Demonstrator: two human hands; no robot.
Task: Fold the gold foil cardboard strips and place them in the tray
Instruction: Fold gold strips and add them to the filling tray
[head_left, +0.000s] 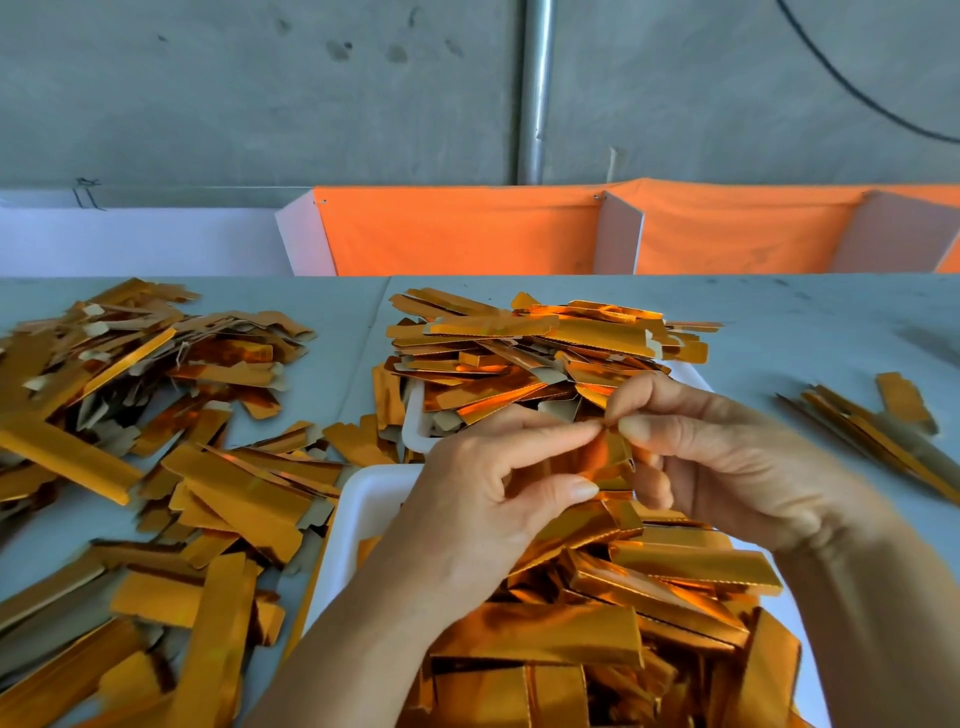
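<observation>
Both hands hold one gold foil cardboard strip above the near white tray. My left hand pinches it between thumb and fingers on its left side. My right hand pinches its top end with thumb and forefinger. The strip points toward me and is partly hidden by the fingers. The near tray is heaped with folded gold strips. A second white tray behind it also holds a pile of strips.
Loose gold strips are spread over the grey table on the left. A smaller bundle of strips lies at the right. Orange cloth bins stand behind the table against a concrete wall.
</observation>
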